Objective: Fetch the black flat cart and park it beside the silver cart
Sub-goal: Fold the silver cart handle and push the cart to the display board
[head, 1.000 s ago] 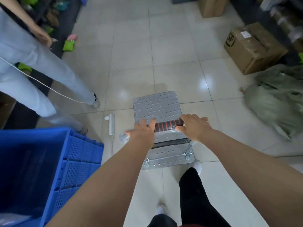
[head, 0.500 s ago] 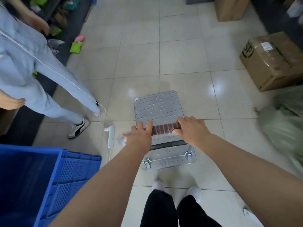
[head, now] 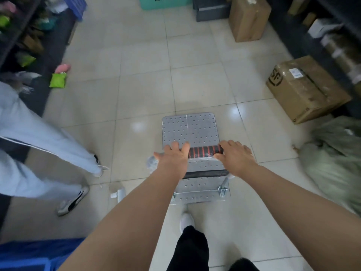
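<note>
A silver flat cart (head: 190, 130) with a dotted metal deck stands on the tiled floor just ahead of my feet. Its push handle (head: 203, 151) has a black grip with red rings, wrapped in clear plastic. My left hand (head: 172, 158) is wrapped over the handle's left end, fingers curled on the bar. My right hand (head: 235, 156) grips the right end. No black cart is in view.
A person in light trousers (head: 45, 141) walks at the left, close to the cart. Cardboard boxes (head: 304, 89) and a pale green sack (head: 336, 159) lie at the right. A blue crate (head: 33, 253) is at lower left. Dark shelving lines both sides.
I have walked forward with the silver cart, both hands on its handle. The blue crate has slid back to the lower left and the far boxes have come into view.
</note>
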